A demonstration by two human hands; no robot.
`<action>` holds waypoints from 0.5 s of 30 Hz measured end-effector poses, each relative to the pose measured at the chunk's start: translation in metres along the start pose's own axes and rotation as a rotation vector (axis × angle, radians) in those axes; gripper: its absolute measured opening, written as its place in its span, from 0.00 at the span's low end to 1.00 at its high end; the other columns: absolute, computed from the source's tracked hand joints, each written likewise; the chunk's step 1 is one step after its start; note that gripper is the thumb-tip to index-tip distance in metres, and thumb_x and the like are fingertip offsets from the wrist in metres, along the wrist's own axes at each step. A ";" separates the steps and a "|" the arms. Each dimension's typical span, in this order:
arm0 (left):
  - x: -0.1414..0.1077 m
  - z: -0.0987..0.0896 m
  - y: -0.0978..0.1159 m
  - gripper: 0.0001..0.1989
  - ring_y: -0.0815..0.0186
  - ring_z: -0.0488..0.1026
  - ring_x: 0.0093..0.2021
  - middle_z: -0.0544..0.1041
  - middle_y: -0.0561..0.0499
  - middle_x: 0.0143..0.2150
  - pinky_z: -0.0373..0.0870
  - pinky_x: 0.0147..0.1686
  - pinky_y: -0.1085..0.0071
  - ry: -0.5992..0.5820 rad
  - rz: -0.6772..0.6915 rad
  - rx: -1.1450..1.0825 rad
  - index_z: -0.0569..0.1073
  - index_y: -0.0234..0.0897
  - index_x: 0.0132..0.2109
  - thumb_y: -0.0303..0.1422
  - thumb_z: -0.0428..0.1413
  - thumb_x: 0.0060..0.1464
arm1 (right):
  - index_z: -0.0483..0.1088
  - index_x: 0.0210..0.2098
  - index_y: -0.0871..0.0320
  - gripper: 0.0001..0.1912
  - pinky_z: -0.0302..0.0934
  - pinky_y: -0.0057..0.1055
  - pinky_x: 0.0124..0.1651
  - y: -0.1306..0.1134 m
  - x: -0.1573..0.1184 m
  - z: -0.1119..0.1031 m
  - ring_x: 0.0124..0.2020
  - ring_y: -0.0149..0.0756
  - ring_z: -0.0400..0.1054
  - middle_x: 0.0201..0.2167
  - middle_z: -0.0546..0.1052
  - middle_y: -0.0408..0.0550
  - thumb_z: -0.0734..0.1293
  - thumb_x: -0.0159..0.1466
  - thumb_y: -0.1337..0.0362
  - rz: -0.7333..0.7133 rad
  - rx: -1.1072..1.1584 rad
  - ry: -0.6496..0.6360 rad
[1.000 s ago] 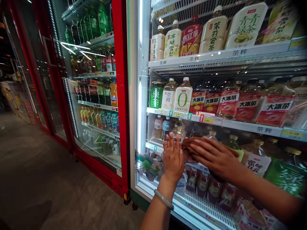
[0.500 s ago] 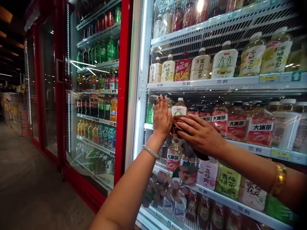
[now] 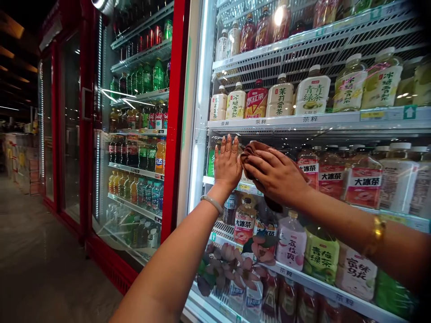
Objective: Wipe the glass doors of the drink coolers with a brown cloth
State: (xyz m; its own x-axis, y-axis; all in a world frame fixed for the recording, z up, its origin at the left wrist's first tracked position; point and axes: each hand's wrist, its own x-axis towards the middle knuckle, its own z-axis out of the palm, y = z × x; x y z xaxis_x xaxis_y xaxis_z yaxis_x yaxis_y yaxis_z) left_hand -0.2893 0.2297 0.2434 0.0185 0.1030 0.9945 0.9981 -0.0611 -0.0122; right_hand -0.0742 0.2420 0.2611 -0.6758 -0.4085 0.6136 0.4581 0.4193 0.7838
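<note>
Left hand (image 3: 228,163) lies flat on the glass (image 3: 276,131), empty, its fingers spread and pointing up. Right hand (image 3: 281,176) has a brown cloth (image 3: 253,149) bunched under its fingers and palm, held against the glass just beside the left hand; part of the cloth hangs below the palm, and the fingers point toward the left hand. A pale bangle (image 3: 212,204) circles the left wrist, and a gold bracelet (image 3: 379,229) sits on the right forearm. Flower decals (image 3: 232,267) show on the glass below the hands. Behind it, shelves hold rows of drinks: one row above the hands has pale bottles (image 3: 313,92) and a red bottle (image 3: 256,101), while red-labelled bottles (image 3: 363,179) stand beyond the right hand. Lower down are a pink-labelled bottle (image 3: 244,222), a lilac bottle (image 3: 291,240) and a green-labelled bottle (image 3: 321,253). To the left is a red-framed cooler (image 3: 178,116) with green, dark, orange and clear bottles on its shelves. Stacked boxes (image 3: 25,159) stand farther left, by the floor (image 3: 50,264).
</note>
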 end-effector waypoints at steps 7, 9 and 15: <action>-0.009 -0.003 0.001 0.34 0.61 0.39 0.82 0.47 0.46 0.81 0.30 0.80 0.49 -0.046 0.128 0.124 0.41 0.40 0.79 0.38 0.42 0.73 | 0.77 0.52 0.52 0.14 0.57 0.50 0.66 0.056 -0.005 -0.019 0.61 0.49 0.65 0.58 0.76 0.50 0.66 0.69 0.58 0.180 -0.157 0.090; -0.009 -0.003 0.001 0.34 0.60 0.40 0.81 0.47 0.46 0.81 0.32 0.80 0.49 -0.037 0.126 0.139 0.40 0.40 0.80 0.38 0.42 0.73 | 0.77 0.50 0.53 0.13 0.56 0.52 0.67 0.049 0.010 -0.010 0.62 0.51 0.63 0.58 0.76 0.51 0.67 0.69 0.57 0.263 -0.156 0.126; -0.010 -0.004 -0.001 0.34 0.59 0.41 0.81 0.46 0.46 0.81 0.36 0.80 0.49 -0.038 0.152 0.161 0.38 0.40 0.80 0.37 0.41 0.73 | 0.76 0.52 0.50 0.13 0.52 0.49 0.71 0.005 -0.005 -0.006 0.64 0.46 0.61 0.57 0.77 0.46 0.66 0.70 0.58 0.011 -0.080 0.026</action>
State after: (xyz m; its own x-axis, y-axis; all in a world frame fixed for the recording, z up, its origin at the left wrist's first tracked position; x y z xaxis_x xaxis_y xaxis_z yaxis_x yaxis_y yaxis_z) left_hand -0.2902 0.2252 0.2342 0.1682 0.1427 0.9754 0.9802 0.0802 -0.1808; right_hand -0.0653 0.2411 0.2628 -0.6558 -0.4257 0.6234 0.5107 0.3580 0.7817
